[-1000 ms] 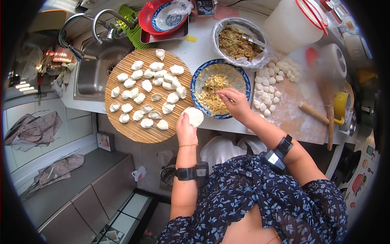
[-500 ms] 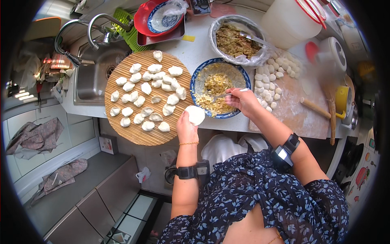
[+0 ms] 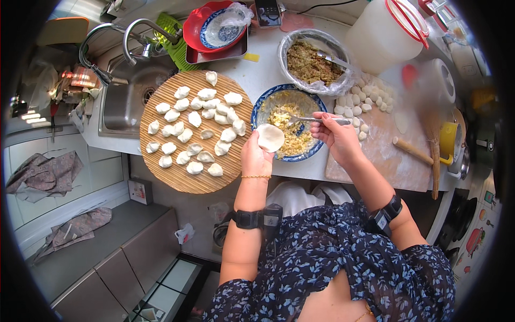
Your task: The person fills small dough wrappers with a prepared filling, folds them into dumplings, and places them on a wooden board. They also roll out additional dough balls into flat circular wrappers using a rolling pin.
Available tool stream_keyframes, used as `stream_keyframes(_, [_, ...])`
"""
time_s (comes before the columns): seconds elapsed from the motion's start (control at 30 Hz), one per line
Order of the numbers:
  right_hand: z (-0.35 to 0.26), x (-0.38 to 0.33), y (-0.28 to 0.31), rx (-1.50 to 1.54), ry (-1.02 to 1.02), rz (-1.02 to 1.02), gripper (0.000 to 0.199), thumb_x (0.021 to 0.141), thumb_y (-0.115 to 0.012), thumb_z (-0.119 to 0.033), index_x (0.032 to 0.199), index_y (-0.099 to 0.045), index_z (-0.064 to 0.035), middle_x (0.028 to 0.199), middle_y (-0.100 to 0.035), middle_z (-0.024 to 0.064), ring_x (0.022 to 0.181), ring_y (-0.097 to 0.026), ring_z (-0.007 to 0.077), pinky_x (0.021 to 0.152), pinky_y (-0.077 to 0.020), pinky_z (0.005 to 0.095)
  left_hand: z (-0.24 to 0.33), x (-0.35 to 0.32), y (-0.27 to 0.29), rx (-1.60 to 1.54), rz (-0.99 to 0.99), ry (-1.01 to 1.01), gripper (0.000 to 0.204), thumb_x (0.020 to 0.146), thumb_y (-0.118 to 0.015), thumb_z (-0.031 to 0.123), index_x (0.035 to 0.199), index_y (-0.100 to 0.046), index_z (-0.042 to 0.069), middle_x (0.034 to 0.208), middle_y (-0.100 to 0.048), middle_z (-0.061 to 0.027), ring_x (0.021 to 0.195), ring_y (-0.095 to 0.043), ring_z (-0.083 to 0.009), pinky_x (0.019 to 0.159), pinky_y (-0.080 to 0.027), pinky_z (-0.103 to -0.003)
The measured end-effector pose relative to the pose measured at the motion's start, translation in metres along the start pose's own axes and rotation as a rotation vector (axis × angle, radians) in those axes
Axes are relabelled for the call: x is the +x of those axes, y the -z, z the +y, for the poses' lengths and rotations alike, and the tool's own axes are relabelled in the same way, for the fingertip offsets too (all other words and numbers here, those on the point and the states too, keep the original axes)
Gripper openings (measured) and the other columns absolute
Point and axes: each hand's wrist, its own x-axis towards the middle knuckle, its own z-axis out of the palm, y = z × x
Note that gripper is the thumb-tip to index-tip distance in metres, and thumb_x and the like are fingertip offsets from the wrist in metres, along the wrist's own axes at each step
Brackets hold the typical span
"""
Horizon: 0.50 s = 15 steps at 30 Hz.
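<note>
My left hand (image 3: pixel 254 158) holds a round white dumpling wrapper (image 3: pixel 271 138) over the near-left rim of a blue-and-white bowl (image 3: pixel 258 102). Crumbly yellow filling (image 3: pixel 298 144) lies in that bowl. A metal spoon (image 3: pixel 308 119) is pinched in my right hand (image 3: pixel 343 140), its head at the filling in the middle of the bowl. To the left, a round slatted bamboo tray (image 3: pixel 228 174) carries several folded white dumplings (image 3: pixel 195 168).
Behind the bowl stands a plastic-lined bowl (image 3: pixel 283 67) of darker filling. Dough pieces (image 3: pixel 357 99) and a rolling pin (image 3: pixel 413 150) lie on a floured board (image 3: pixel 370 161) at right. A sink (image 3: pixel 120 110) is at far left, with a red basin (image 3: pixel 191 33) at the back.
My left hand has moved slightly right with the wrapper, now over the bowl's rim. My right hand has shifted a little right, and the spoon now lies flatter across the bowl.
</note>
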Motion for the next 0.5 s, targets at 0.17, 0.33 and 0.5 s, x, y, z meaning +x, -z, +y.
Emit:
stream_keyframes(0.17, [-0.017, -0.027, -0.016, -0.651, 0.648, -0.182, 0.018, 0.092, -0.057, -0.008, 0.105, -0.064, 0.0023, 0.094, -0.065, 0.0117, 0.081, -0.063, 0.0186, 0.073, -0.0522, 0.0282, 0.004, -0.008, -0.041, -0.224, -0.140, 0.167, 0.038, 0.099, -0.035, 0.022, 0.124, -0.043, -0.006, 0.125, -0.053, -0.0171, 0.115, -0.054, -0.0306, 0.097, -0.046, -0.046])
stream_keyframes(0.33, [-0.019, -0.033, -0.010, -1.107, 1.090, -0.310, 0.027, 0.075, -0.068, 0.003, 0.101, -0.064, 0.0002, 0.094, -0.062, 0.0131, 0.082, -0.062, 0.0286, 0.072, -0.0515, 0.0348, 0.016, -0.020, -0.064, -0.216, -0.062, 0.188, 0.040, 0.101, -0.027, 0.024, 0.124, -0.043, -0.005, 0.126, -0.052, -0.0194, 0.115, -0.053, -0.0326, 0.101, -0.042, -0.048])
stream_keyframes(0.5, [-0.008, -0.027, 0.008, -1.205, 1.237, -0.464, 0.035, 0.072, -0.072, -0.004, 0.107, -0.065, -0.0033, 0.103, -0.060, 0.0117, 0.092, -0.059, 0.0306, 0.078, -0.0516, 0.0380, 0.023, -0.019, -0.063, -0.193, -0.093, 0.220, 0.041, 0.101, -0.026, 0.024, 0.122, -0.045, -0.005, 0.122, -0.056, -0.0192, 0.115, -0.054, -0.0310, 0.101, -0.043, -0.046])
